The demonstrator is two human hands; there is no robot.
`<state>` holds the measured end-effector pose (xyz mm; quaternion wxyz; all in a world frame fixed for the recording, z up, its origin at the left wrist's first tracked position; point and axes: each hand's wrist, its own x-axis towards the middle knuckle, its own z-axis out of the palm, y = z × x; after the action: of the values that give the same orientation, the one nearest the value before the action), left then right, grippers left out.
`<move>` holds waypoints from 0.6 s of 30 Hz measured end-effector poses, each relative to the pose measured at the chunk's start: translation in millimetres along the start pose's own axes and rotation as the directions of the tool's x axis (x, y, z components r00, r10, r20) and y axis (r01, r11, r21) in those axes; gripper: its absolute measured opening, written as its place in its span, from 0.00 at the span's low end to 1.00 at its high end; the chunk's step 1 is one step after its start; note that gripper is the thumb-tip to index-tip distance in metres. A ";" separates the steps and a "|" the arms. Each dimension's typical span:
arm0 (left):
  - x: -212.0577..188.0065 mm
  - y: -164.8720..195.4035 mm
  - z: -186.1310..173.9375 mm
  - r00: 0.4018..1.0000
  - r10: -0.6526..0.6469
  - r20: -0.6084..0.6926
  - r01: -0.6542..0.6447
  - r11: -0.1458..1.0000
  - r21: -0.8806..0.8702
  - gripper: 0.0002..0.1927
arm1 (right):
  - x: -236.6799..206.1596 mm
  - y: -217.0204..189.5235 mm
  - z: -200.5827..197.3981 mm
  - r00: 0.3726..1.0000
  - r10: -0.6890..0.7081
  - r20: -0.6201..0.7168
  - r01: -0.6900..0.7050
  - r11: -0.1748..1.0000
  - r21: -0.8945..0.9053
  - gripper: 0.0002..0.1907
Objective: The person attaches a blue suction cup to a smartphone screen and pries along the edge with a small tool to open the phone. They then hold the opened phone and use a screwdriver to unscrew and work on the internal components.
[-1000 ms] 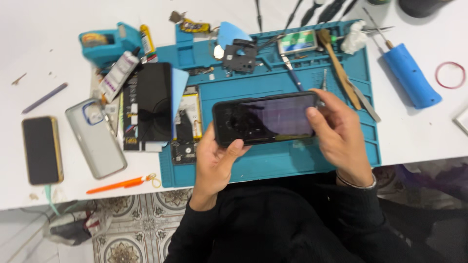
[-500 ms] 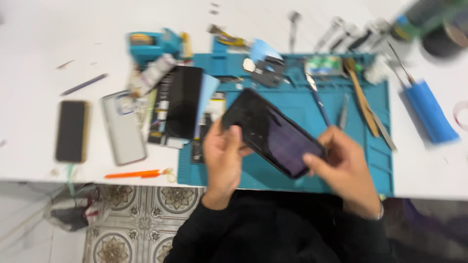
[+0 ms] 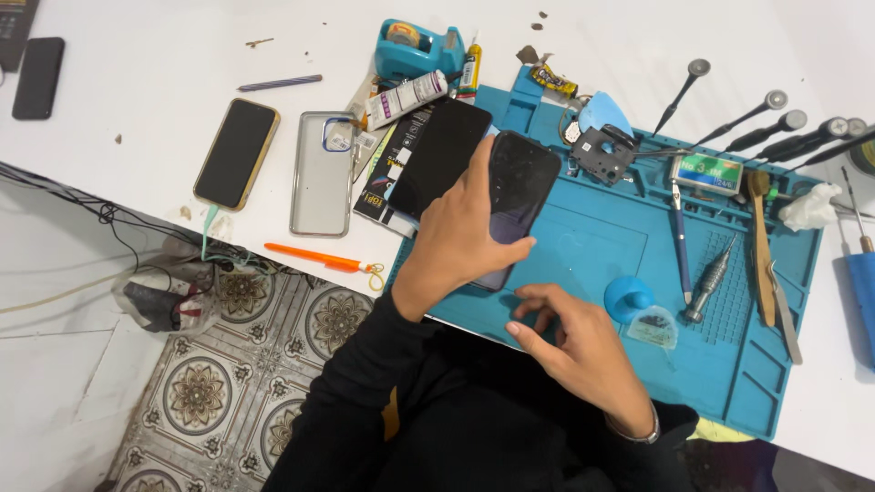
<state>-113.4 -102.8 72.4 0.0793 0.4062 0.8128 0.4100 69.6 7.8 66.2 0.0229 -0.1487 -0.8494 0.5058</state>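
Observation:
My left hand point(image 3: 460, 232) grips a black smartphone point(image 3: 519, 187), screen up, over the left part of the blue repair mat point(image 3: 583, 246). My right hand point(image 3: 579, 346) is off the phone, fingers spread and resting on the mat's front edge, holding nothing. A blue suction cup point(image 3: 629, 298) stands just right of that hand, beside a small clear bag point(image 3: 653, 328).
A second dark phone point(image 3: 440, 157) lies on a box left of the held one. A clear case point(image 3: 322, 171), a gold-edged phone point(image 3: 236, 152), an orange tool point(image 3: 319, 258), tape dispenser point(image 3: 415, 47) and glue tubes lie on the white table. Screwdrivers point(image 3: 708, 280) and spudgers fill the mat's right side.
Both hands held the phone before. Now my right hand has let go and dropped to the mat, while my left hand has swung the phone upright to the left.

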 end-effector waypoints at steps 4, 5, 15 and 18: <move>5.6 3.4 0.5 0.995 -0.091 0.034 0.084 0.982 0.169 0.63 | 2.1 0.2 5.0 0.999 -0.022 -0.045 0.021 0.999 -0.026 0.15; 5.3 3.6 0.7 0.992 -0.108 0.061 0.096 0.980 0.173 0.63 | 1.6 1.5 5.7 0.998 -0.016 -0.061 0.015 1.000 -0.025 0.14; 3.6 7.4 20.8 0.989 0.096 -0.116 -0.105 0.992 -0.075 0.52 | -2.4 18.3 16.6 0.974 0.053 -0.219 -0.039 0.997 0.066 0.10; 10.0 -4.5 3.3 0.977 0.086 -0.195 -0.089 0.996 -0.003 0.45 | -5.7 21.4 16.1 0.967 0.011 -0.255 0.011 0.997 0.082 0.08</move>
<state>-121.1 -95.0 69.0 -0.0164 0.3990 0.7956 0.4556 76.9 2.0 40.4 0.1383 -0.2115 -0.8176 0.5173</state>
